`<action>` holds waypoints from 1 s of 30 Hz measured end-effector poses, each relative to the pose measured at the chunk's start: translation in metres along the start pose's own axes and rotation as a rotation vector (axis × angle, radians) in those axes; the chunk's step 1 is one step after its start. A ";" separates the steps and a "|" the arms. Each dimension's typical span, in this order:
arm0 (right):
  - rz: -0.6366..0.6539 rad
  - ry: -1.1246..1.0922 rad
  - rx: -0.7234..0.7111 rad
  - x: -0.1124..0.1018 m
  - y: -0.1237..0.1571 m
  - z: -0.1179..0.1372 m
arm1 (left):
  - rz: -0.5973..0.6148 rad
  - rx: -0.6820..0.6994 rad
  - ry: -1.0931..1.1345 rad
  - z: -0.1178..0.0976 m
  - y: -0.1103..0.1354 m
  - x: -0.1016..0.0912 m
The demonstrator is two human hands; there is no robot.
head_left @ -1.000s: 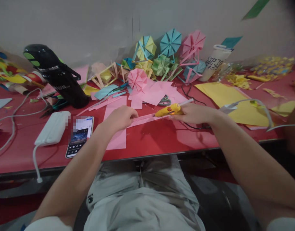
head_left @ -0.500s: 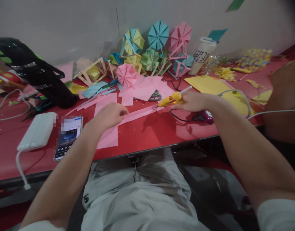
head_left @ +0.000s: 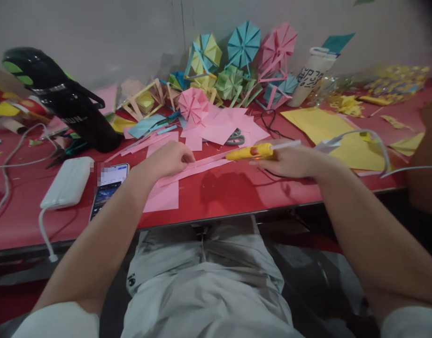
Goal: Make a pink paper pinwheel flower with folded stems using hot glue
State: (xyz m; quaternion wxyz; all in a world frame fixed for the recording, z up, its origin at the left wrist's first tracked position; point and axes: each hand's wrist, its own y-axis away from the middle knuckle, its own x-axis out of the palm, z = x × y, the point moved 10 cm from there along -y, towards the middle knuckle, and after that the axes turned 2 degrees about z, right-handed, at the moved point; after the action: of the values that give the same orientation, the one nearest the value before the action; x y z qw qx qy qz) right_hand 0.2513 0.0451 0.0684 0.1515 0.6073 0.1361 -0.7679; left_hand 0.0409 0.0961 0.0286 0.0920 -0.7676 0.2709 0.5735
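My right hand [head_left: 284, 159] is wrapped round a yellow hot glue gun [head_left: 253, 152], a whitish glue stick jutting from its rear. The gun's nozzle points left and meets the right part of a long folded pink paper strip [head_left: 209, 163]. At the strip's left part, my left hand [head_left: 173, 160] pinches and presses it, fingers curled. Under that hand lies a pink paper sheet [head_left: 166, 199] on the red table. Behind the strip are loose pink paper pieces [head_left: 219, 126] and scissors with greenish handles [head_left: 235, 137].
Folded paper lanterns [head_left: 243, 44] in several colours stand along the wall. A black bottle [head_left: 75, 108], a white power bank [head_left: 68, 182] and a phone [head_left: 109, 188] are at left. Yellow sheets [head_left: 332, 141], a cup [head_left: 312, 75], cables and another person's arm [head_left: 427, 159] are at right.
The glue gun's nozzle has slid left along the pink strip, toward my left hand. My left hand keeps its hold. The whole view has shifted slightly.
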 end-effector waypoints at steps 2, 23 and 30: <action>0.047 -0.117 -0.176 0.017 0.002 0.033 | 0.022 0.004 0.023 0.002 -0.003 0.000; 0.052 0.196 -0.488 0.087 -0.021 0.172 | 0.104 0.028 0.044 0.004 -0.012 0.002; 0.094 0.196 -0.454 0.089 -0.026 0.168 | 0.107 0.027 0.035 0.006 -0.012 0.001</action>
State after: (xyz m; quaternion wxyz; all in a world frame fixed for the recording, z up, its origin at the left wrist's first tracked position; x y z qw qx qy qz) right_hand 0.0717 -0.0028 0.0204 0.3058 0.6347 0.2909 -0.6473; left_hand 0.0426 0.1079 0.0235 0.0668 -0.7606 0.3209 0.5604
